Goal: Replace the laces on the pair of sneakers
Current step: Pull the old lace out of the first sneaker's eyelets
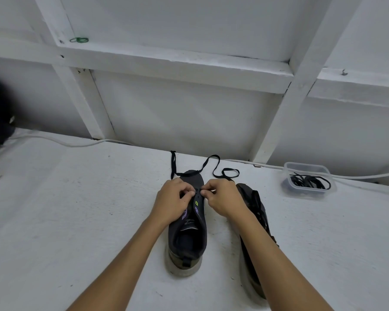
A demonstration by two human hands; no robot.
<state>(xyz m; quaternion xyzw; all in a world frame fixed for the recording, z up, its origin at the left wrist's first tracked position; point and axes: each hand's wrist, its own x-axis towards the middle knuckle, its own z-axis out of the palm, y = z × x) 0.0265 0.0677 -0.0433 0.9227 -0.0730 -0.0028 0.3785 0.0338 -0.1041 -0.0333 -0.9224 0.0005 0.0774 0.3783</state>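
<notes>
A white table [76,221] carried two dark sneakers near its front edge. Over the left sneaker [187,239], left hand [173,202] and right hand [222,199] pinched the black lace [208,163], which trailed toward the back edge. The right sneaker [255,232] lay beside it.

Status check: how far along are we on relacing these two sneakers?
Early. In hand: both hands, left and right, pinch a black lace at the front eyelets of the left sneaker; its upper eyelets are bare and the lace ends trail on the table. Left: the right sneaker looks laced, old or new unclear. More laces wait in the tub.
</notes>
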